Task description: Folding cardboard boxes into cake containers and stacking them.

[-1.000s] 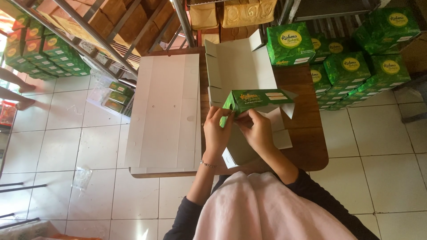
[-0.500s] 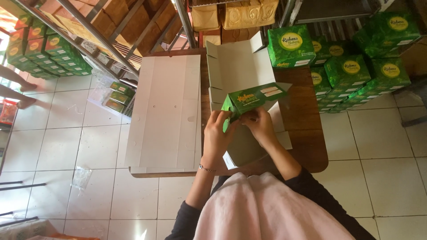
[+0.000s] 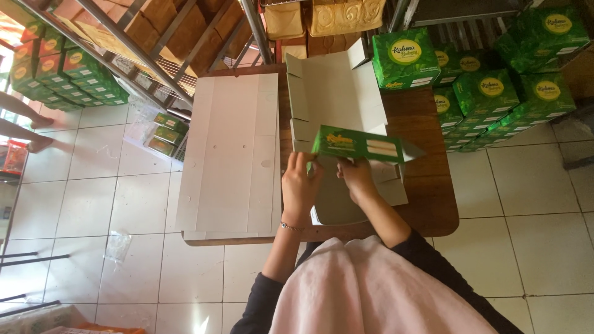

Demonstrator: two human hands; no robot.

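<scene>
I hold a green cardboard box (image 3: 362, 145), partly folded, above a brown wooden table (image 3: 433, 204). My left hand (image 3: 300, 185) grips its near left corner. My right hand (image 3: 356, 176) grips its near edge just beside the left hand. Under the box lies a stack of flat white box blanks (image 3: 331, 93) with their flaps spread. A grey flap sticks out at the box's right end.
A large flat white cardboard sheet (image 3: 232, 154) covers the table's left part. Stacked green boxes (image 3: 495, 86) stand at the back right, more on shelves (image 3: 55, 74) at the left. Metal rack bars (image 3: 136, 55) cross the upper left. White tile floor surrounds the table.
The green box has turned and flattened, its printed side now facing me more edge-on, and it sits slightly lower. Both hands stayed on its near edge.
</scene>
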